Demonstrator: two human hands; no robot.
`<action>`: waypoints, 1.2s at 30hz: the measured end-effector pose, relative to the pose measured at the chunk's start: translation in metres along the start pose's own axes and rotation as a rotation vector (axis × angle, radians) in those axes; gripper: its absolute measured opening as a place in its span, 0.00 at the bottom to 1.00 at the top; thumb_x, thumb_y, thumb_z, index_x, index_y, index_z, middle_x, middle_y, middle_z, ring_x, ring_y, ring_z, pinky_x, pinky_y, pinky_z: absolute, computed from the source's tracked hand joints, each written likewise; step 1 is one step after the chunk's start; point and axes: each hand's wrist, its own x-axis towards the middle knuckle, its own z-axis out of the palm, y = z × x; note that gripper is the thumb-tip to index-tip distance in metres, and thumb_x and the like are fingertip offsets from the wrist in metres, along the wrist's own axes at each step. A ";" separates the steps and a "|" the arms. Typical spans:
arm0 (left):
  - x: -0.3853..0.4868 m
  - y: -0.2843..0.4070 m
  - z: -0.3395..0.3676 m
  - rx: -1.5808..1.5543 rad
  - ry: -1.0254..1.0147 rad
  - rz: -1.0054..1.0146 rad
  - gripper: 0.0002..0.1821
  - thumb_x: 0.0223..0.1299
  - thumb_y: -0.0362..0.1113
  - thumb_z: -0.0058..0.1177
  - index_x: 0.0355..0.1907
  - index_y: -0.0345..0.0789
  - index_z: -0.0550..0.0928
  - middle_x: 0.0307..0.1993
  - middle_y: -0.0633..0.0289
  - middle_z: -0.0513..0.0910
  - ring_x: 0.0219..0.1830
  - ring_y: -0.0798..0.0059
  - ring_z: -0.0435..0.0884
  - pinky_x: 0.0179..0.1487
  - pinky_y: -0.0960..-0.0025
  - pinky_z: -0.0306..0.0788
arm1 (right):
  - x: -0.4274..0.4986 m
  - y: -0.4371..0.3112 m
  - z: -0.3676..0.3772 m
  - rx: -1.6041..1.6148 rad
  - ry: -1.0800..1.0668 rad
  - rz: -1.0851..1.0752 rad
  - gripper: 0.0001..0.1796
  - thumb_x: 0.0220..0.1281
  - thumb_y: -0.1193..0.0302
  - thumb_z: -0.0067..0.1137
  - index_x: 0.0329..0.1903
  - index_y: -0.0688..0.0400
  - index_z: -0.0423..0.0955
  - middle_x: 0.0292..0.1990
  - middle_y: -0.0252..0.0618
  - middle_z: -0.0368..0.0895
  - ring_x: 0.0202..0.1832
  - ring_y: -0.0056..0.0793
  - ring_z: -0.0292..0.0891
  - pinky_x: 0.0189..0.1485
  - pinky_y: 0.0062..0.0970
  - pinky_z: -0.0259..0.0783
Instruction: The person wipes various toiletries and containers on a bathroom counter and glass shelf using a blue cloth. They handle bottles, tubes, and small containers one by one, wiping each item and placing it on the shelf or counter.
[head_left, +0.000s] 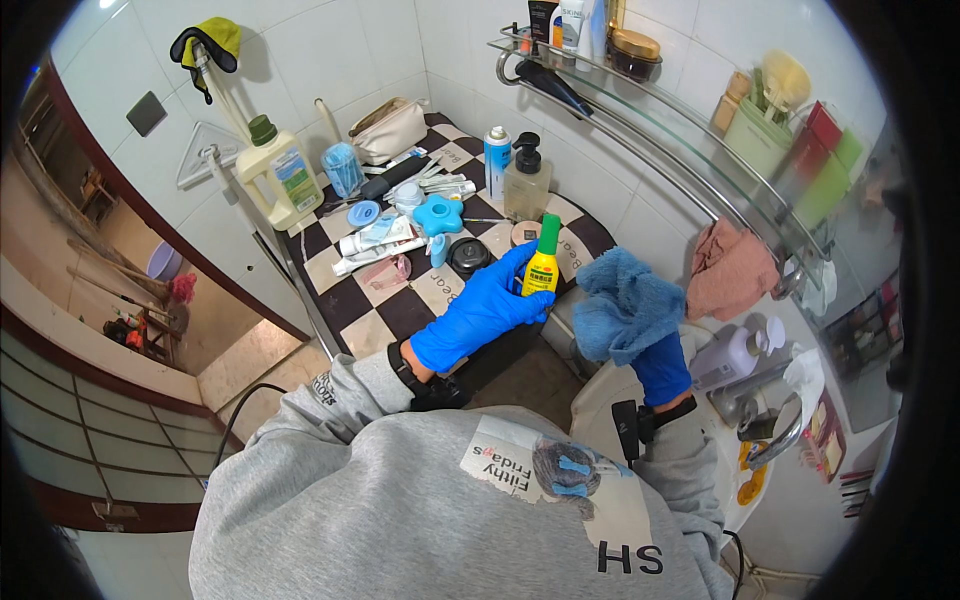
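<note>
A small yellow bottle (541, 271) with a green cap stands upright in my left hand (487, 304), which wears a blue glove. My right hand (661, 369), gloved in the same blue, is largely hidden under a bunched blue terry cloth (628, 304) that it holds. Just beyond my left hand is a checkered table top (367, 330). Near that hand lie a round black lidded container (469, 256), a round compact (527, 234) and a blue flower-shaped object (439, 216). Squeezed tubes (381, 244) and a pink translucent item (388, 270) lie farther left.
At the table's back stand a pump bottle (527, 184), a blue spray can (496, 161), a cream pouch (388, 131) and a large jug (279, 176). A glass shelf (675, 112) with rails overhangs the right. Below it are a pink cloth (731, 268), a lilac bottle (726, 358) and a faucet (780, 435).
</note>
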 end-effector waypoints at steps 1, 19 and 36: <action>0.000 0.000 0.000 0.025 -0.011 0.024 0.36 0.53 0.35 0.61 0.65 0.40 0.63 0.36 0.62 0.80 0.34 0.82 0.79 0.38 0.77 0.73 | 0.002 0.000 0.001 -0.039 -0.006 0.013 0.22 0.70 0.62 0.43 0.62 0.58 0.60 0.55 0.38 0.69 0.53 0.30 0.68 0.58 0.28 0.67; 0.005 0.018 0.022 0.523 -0.093 0.144 0.42 0.54 0.31 0.58 0.70 0.48 0.54 0.45 0.50 0.79 0.46 0.69 0.79 0.51 0.68 0.71 | 0.027 -0.006 0.070 -0.151 0.118 -0.003 0.16 0.61 0.67 0.57 0.50 0.61 0.72 0.42 0.36 0.78 0.41 0.22 0.75 0.45 0.24 0.73; 0.009 0.022 -0.005 -0.142 -0.542 -0.085 0.45 0.57 0.47 0.58 0.71 0.40 0.49 0.50 0.60 0.73 0.35 0.81 0.74 0.32 0.79 0.69 | 0.011 -0.013 0.074 0.098 0.069 0.004 0.16 0.61 0.69 0.57 0.50 0.62 0.72 0.42 0.39 0.79 0.42 0.26 0.76 0.47 0.25 0.74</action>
